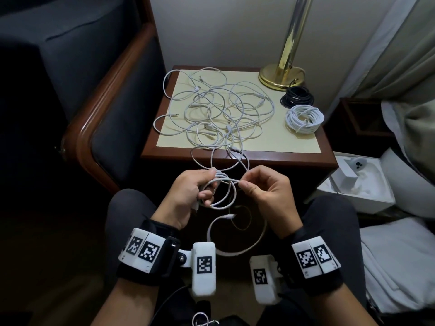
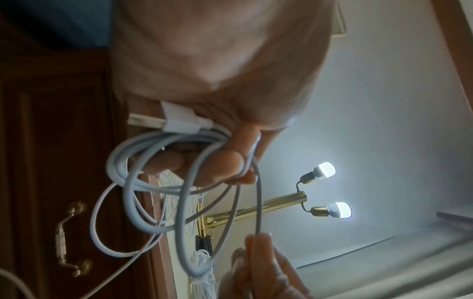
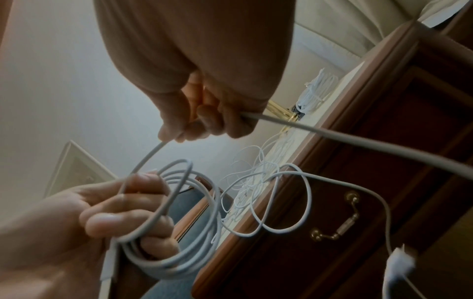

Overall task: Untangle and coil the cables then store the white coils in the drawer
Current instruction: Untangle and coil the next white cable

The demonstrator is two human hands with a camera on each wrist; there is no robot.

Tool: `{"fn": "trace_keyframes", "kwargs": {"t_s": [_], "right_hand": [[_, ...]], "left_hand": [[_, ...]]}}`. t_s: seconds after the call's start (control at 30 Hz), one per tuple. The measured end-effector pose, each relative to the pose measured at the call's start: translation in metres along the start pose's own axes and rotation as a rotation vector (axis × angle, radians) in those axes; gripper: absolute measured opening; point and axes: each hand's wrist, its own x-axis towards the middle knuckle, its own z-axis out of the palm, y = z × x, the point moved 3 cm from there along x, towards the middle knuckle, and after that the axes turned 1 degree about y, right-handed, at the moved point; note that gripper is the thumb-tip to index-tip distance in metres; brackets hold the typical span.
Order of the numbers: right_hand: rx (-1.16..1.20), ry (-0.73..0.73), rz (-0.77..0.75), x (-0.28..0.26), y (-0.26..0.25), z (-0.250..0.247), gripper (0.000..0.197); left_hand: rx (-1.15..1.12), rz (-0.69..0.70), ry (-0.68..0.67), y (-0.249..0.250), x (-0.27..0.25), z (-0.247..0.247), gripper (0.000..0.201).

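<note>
A small coil of white cable [image 1: 225, 195] hangs in front of the nightstand, and my left hand [image 1: 208, 185] grips it with its fingers curled through the loops [image 2: 143, 182]. Beside it my right hand [image 1: 246, 185] pinches the same cable between thumb and forefinger [image 3: 204, 121]. From there the cable runs up into a loose tangle of white cables [image 1: 211, 109] on the nightstand top. A free end with a connector [image 1: 229, 216] dangles below my hands. One finished white coil [image 1: 304, 118] lies at the right of the top. The drawer front with its brass handle [image 3: 337, 228] is closed.
A black coil [image 1: 297, 97] and a brass lamp base [image 1: 281, 76] stand at the back right of the nightstand [image 1: 235, 154]. A dark armchair [image 1: 106, 114] stands to the left. A white box [image 1: 353, 182] and bedding lie to the right.
</note>
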Motion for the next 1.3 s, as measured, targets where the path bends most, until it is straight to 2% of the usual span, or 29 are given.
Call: {"fn": "trace_keyframes", "kwargs": {"t_s": [0.1,0.23,0.3,0.37,0.47,0.53,0.73,0.9,1.0,1.1,1.23,1.3], "right_hand": [[-0.098,-0.020,-0.069,0.003,-0.003,0.000,0.012],[-0.247,-0.040,-0.183,0.007,-0.005,0.002,0.014],[-0.252,-0.054,-0.181,0.007,0.000,0.000,0.015],[-0.154,-0.055,-0.045,0.004,0.011,0.000,0.022],[-0.010,-0.098,0.178,0.000,0.026,0.004,0.040],[0.086,-0.191,0.214,-0.004,0.025,0.010,0.032],[0.343,-0.175,0.343,-0.003,0.018,0.001,0.019],[0.465,-0.160,0.396,-0.002,0.018,-0.006,0.013],[0.477,-0.163,0.388,-0.003,0.021,-0.004,0.014],[0.436,-0.179,0.368,-0.004,0.023,-0.002,0.024],[0.340,-0.147,0.373,-0.009,0.036,-0.007,0.012],[0.345,-0.112,0.416,-0.013,0.045,-0.012,0.013]], "left_hand": [[0.082,-0.015,-0.050,-0.004,0.000,0.004,0.036],[0.079,-0.025,-0.084,-0.008,0.002,0.009,0.035],[0.082,-0.025,-0.093,-0.008,0.002,0.009,0.035],[0.014,-0.047,-0.123,-0.008,0.001,0.009,0.034],[-0.163,-0.136,-0.237,-0.007,-0.002,0.009,0.034],[-0.234,-0.160,-0.279,-0.007,-0.003,0.009,0.039],[-0.267,-0.089,-0.199,-0.009,0.002,0.013,0.039],[-0.319,-0.119,-0.225,-0.016,0.004,0.018,0.034],[-0.328,-0.129,-0.218,-0.015,0.002,0.020,0.033],[-0.402,-0.126,-0.170,-0.010,0.001,0.017,0.035],[-0.474,-0.087,-0.096,0.000,0.001,0.001,0.036],[-0.496,-0.047,-0.048,0.006,0.001,-0.009,0.036]]}}
